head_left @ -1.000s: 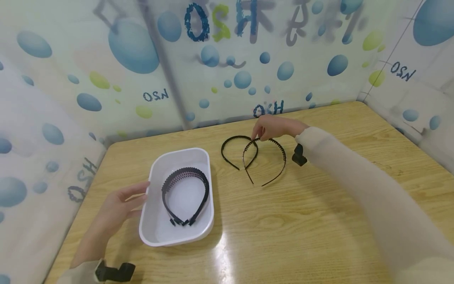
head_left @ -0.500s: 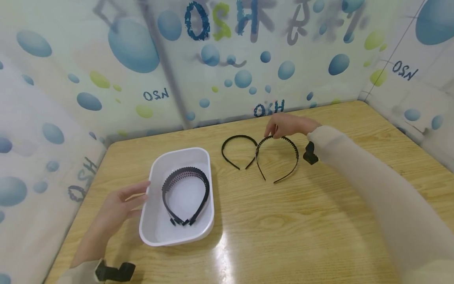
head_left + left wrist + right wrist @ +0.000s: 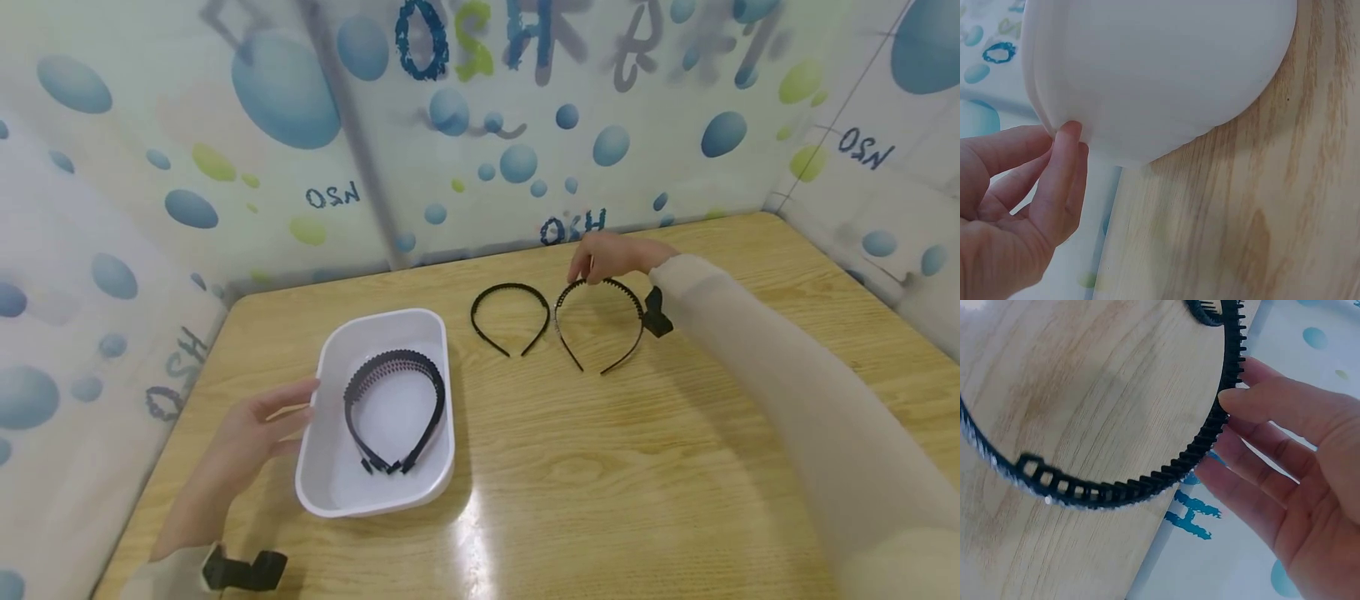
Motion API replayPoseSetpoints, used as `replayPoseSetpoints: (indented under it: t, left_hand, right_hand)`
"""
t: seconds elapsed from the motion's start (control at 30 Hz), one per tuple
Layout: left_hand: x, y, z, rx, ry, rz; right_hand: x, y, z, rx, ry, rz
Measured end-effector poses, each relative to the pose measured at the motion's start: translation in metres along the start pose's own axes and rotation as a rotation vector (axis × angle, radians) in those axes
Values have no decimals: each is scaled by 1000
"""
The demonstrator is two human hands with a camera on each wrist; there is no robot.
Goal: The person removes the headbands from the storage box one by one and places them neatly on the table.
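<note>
My right hand (image 3: pixel 609 253) pinches a thin black toothed headband (image 3: pixel 640 303) by the top of its arc, with the ends pointing towards me. In the right wrist view, the thumb lies on its comb-like teeth and its outer edge glitters. Just left of it, a second black headband (image 3: pixel 513 287) lies on the table. My left hand (image 3: pixel 251 437) holds the left rim of a white plastic tub (image 3: pixel 438 492), thumb against the outer wall in the left wrist view. Inside the tub are black headbands (image 3: pixel 435 379) bunched together, with a pinkish toothed part showing; their number is unclear.
The light wooden table (image 3: pixel 600 475) extends in front of and to the right of the tub. Behind and beside it rise wall sheets (image 3: pixel 517 167) with blue and green bubble prints.
My right hand has moved right and slightly back with the headband, which overlapped the second one earlier and is now beside it. The left hand and tub keep their place.
</note>
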State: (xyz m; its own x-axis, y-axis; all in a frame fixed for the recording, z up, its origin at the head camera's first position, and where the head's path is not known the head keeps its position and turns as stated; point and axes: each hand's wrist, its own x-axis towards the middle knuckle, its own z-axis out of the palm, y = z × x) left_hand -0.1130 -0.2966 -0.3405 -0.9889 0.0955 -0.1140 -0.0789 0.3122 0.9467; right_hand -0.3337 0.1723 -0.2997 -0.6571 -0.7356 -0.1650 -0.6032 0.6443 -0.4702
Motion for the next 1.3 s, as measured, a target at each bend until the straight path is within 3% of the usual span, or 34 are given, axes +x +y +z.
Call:
replayPoseSetpoints:
  t: [0.33,0.67,1.3]
  left_hand:
    - [2,1,0,38,2,-8]
    - [2,5,1,70,0,-12]
    - [2,4,0,68,1,-25]
  right_hand:
    - [16,12,0,7,-27,102]
    - [27,17,9,80,23,135]
    - [36,25,21,86,66,191]
